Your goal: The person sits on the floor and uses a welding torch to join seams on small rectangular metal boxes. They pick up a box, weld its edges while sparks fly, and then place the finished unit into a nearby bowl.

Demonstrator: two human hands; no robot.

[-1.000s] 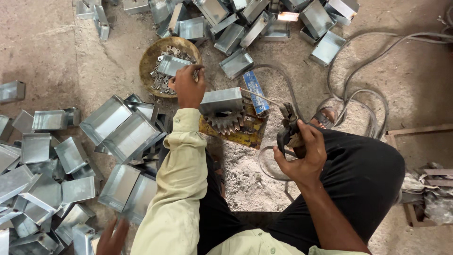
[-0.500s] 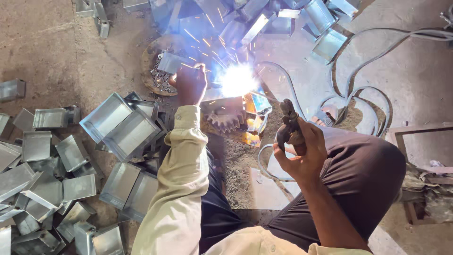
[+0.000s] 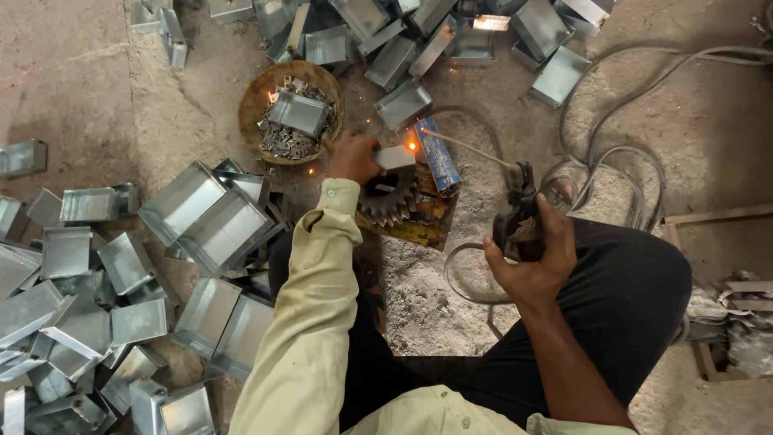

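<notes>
The left hand [image 3: 352, 157] grasps a small folded grey sheet-metal box [image 3: 394, 157], holding it down on a dark toothed steel gear [image 3: 388, 201]. The gear lies on a worn yellow metal plate [image 3: 419, 225] set on the sandy concrete floor [image 3: 80, 72], in front of the person's knees. An orange glowing spot [image 3: 412, 146] sits at the box's right end, touching the tip of a thin welding rod [image 3: 467, 148].

The right hand [image 3: 535, 262] is clenched around a dark welding electrode holder [image 3: 515, 213], which clamps the rod's other end. The rod runs up and left from the holder to the box. Grey cables [image 3: 620, 161] loop on the floor just beyond the holder.

A blue rectangular packet [image 3: 437, 153] lies just right of the box, on the plate's far edge. A round rusty metal bowl [image 3: 254, 101] stands near the left hand, on the far side; it contains small metal pieces and one grey box. Piles of similar galvanised boxes [image 3: 201, 217] cover the floor at the left and along the far edge.
</notes>
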